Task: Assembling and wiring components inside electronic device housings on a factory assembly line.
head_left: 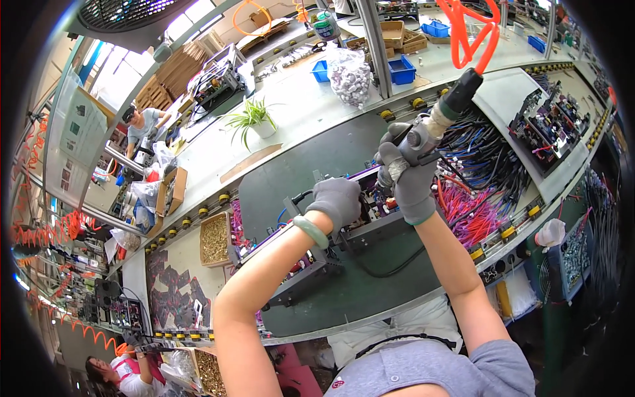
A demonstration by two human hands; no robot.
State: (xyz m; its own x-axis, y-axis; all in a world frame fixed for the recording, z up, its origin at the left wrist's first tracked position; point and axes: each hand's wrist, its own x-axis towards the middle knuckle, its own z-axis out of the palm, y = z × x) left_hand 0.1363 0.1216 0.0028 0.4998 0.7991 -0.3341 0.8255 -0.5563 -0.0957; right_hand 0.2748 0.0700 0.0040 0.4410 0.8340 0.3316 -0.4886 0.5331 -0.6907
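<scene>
My right hand [409, 180], in a grey glove, is wrapped round a grey air screwdriver [421, 137]. The tool slants down to the left, its lower end close to an open metal chassis [374, 228] packed with circuit boards and parts; whether the tip touches anything is hidden. An orange coiled hose [486, 40] runs up from the tool's black connector. My left hand [336, 200], gloved as well, rests on the chassis with its fingers curled down into it, so what they hold cannot be seen. A black cable [390, 272] loops from the chassis onto the dark green mat [311, 309].
Bundles of dark cables [493, 155] and pink-red wires [463, 205] lie at the right. Left of the chassis are a box of brass-coloured small parts [215, 239] and dark flat pieces [175, 294]. A potted plant [263, 126] stands beyond. Two people work at the left.
</scene>
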